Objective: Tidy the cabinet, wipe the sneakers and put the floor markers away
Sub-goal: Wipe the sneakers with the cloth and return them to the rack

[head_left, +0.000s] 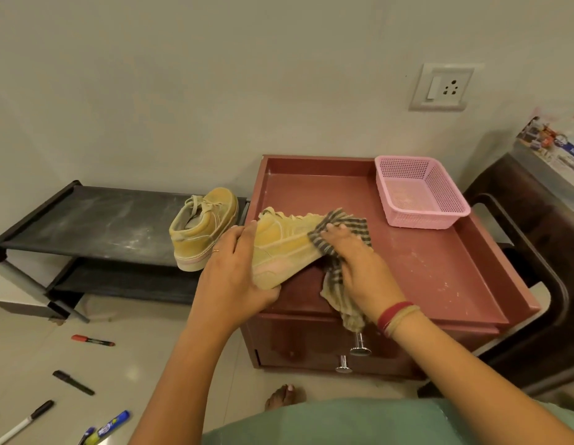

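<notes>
The left hand (234, 271) gripped a dusty yellow sneaker (284, 248) by its heel. The right hand (359, 268) clutched a checked cloth (338, 295) against its toe.

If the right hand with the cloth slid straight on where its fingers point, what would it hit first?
Probably the held sneaker itself: the right hand holds the striped cloth against its side, fingers pointing up-left across it. Beyond lies the cabinet's back rim, though depth is unclear.
</notes>
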Motion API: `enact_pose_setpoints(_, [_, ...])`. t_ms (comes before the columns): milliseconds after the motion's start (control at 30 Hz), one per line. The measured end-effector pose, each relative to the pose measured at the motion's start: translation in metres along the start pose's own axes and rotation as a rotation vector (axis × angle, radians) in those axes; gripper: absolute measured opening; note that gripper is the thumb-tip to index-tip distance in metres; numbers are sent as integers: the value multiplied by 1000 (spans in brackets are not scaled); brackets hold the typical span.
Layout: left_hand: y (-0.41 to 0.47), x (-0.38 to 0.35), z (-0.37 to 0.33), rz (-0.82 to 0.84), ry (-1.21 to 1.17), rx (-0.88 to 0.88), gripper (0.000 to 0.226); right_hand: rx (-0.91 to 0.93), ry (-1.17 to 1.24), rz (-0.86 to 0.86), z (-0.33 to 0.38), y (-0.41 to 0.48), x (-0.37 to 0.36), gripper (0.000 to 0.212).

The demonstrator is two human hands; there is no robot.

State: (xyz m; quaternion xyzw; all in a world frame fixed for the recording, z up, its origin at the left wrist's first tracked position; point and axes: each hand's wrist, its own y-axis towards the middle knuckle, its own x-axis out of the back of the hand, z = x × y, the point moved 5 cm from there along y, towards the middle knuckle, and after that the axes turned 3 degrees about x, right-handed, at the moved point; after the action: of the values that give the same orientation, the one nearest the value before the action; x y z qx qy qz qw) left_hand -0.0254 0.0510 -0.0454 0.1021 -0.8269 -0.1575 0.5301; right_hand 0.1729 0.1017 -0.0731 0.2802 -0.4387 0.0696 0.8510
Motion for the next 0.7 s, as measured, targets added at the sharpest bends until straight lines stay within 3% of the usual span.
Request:
enact_pose_setpoints(67, [0, -1, -1, 9, 7, -6, 103, -36, 20, 2, 6, 2, -1, 59])
enact_pose_setpoints(200, [-1, 0, 3, 14, -29, -9, 102, 169, 48, 148, 36, -6, -15, 63])
enact_pose_setpoints(333, [-1, -2, 1, 6, -36, -39, 102, -69, 49, -20, 8, 13, 7, 56])
enact_pose_setpoints(467, [-1, -4, 1, -1, -33, -96, 98, 127, 146, 157, 44, 2, -11, 53])
enact_pose_setpoints(600, [-2, -6, -2, -5, -24, -109, 98, -44, 116, 29, 22, 17, 5, 45])
enact_pose_setpoints(700, [-3, -5, -2, 5, -40, -118, 98, 77, 186, 160, 48, 11, -6, 47])
